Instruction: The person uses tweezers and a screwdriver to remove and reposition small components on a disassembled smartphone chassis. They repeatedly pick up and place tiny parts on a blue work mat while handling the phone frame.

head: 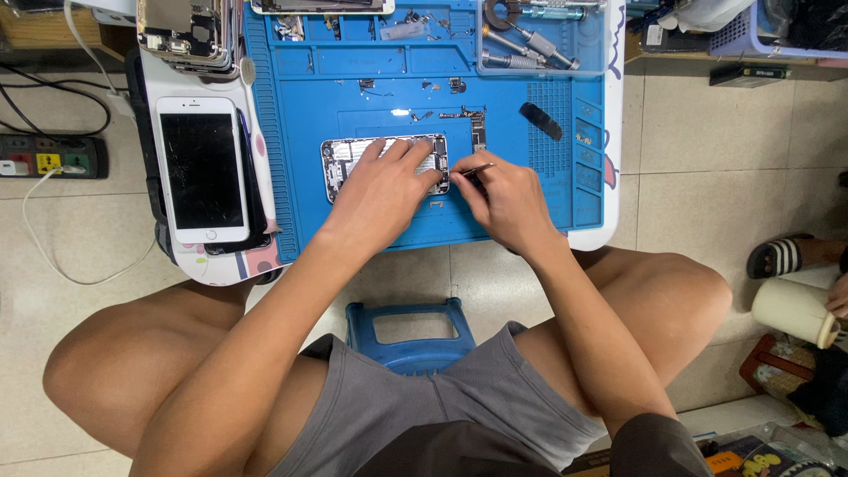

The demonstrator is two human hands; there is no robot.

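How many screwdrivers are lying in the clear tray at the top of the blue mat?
3 visible: one teal-handled along the clear tray's top edge, one grey lying diagonally mid-tray, one at its lower left. Others may be hidden beyond the picture's edge.

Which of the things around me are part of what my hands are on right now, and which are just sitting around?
In use:
opened phone under the left hand
tweezers in the right hand
blue mat

Lying about:
white phone
stack of phone frames
clear tray of screwdrivers
power strip
blue stool
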